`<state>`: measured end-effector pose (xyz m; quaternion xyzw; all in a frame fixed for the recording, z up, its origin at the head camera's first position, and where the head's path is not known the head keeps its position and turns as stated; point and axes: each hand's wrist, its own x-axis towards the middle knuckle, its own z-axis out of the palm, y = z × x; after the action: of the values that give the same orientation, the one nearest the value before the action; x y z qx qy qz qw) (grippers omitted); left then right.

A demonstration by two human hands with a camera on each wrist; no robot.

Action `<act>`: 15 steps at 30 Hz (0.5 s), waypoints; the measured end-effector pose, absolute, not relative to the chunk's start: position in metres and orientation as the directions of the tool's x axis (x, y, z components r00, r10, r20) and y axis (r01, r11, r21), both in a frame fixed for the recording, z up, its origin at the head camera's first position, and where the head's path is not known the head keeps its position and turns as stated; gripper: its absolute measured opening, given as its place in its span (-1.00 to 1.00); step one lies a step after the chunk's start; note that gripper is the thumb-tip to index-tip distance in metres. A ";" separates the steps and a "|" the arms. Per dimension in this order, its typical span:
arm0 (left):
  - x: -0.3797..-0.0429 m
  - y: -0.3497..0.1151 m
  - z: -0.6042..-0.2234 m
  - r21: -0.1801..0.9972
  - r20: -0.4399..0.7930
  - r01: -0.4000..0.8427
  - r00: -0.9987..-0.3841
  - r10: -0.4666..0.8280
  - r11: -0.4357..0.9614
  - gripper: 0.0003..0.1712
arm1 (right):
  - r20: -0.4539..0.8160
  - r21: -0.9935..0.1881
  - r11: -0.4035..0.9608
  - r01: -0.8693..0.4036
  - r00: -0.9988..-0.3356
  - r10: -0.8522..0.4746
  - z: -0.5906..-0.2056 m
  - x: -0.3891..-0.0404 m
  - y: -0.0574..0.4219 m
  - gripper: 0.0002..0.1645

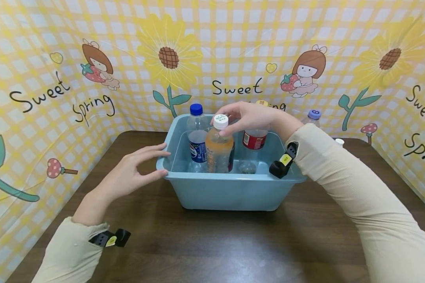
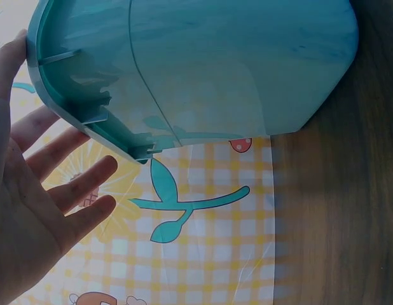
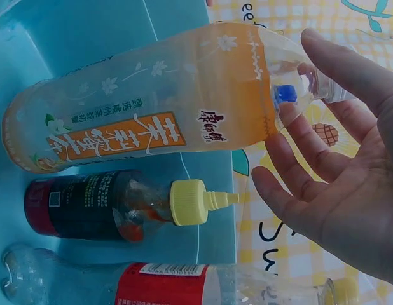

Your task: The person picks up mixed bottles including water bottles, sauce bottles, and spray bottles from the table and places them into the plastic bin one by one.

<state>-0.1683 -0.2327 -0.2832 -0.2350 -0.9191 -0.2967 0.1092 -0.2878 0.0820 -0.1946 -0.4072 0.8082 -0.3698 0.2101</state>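
Observation:
A light blue plastic basin [image 1: 230, 194] sits on the table with several bottles in it. My right hand [image 1: 249, 116] reaches over the basin, thumb and fingers around the neck of a clear plastic drink bottle with an orange label [image 1: 219, 151] and white cap. That bottle is upright; the front rim hides its base in the head view. My left hand [image 1: 127, 173] touches the basin's left rim, fingers extended. Beside the held bottle are a blue-capped bottle [image 1: 198, 151], a dark-labelled sauce bottle [image 3: 82, 204] with a yellow nozzle cap, and a red-labelled bottle [image 3: 161, 284].
A purple-capped bottle [image 1: 314, 117] stands behind the right forearm, and a white cap [image 1: 339, 142] shows farther right. The dark wooden table [image 1: 212, 243] extends in front of the basin. A yellow checked cloth [image 1: 212, 51] hangs around the back and sides.

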 end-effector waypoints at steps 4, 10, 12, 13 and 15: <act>-0.168 -0.233 -0.283 0.497 0.337 0.496 -0.866 0.369 0.712 -0.52 | -0.051 -0.763 0.406 -0.503 -0.579 -0.814 -0.195 -0.288 0.077 -0.59; -0.167 -0.232 -0.281 0.516 0.323 0.492 -0.870 0.373 0.701 -0.52 | -0.079 -0.769 0.417 -0.485 -0.574 -0.815 -0.195 -0.288 0.068 -0.56; -0.167 -0.232 -0.281 0.519 0.320 0.489 -0.872 0.371 0.701 -0.52 | -0.087 -0.768 0.424 -0.480 -0.577 -0.812 -0.195 -0.288 0.065 -0.56; -0.167 -0.232 -0.281 0.521 0.319 0.488 -0.873 0.370 0.701 -0.52 | -0.092 -0.767 0.428 -0.478 -0.579 -0.810 -0.195 -0.288 0.063 -0.57; -0.167 -0.232 -0.281 0.522 0.317 0.485 -0.874 0.369 0.701 -0.52 | -0.096 -0.762 0.437 -0.478 -0.585 -0.806 -0.195 -0.287 0.060 -0.56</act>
<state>-0.1671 -0.2318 -0.2808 -0.2328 -0.9175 -0.3084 0.0944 -0.2872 0.0603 -0.1948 -0.3934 0.8158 -0.3560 0.2302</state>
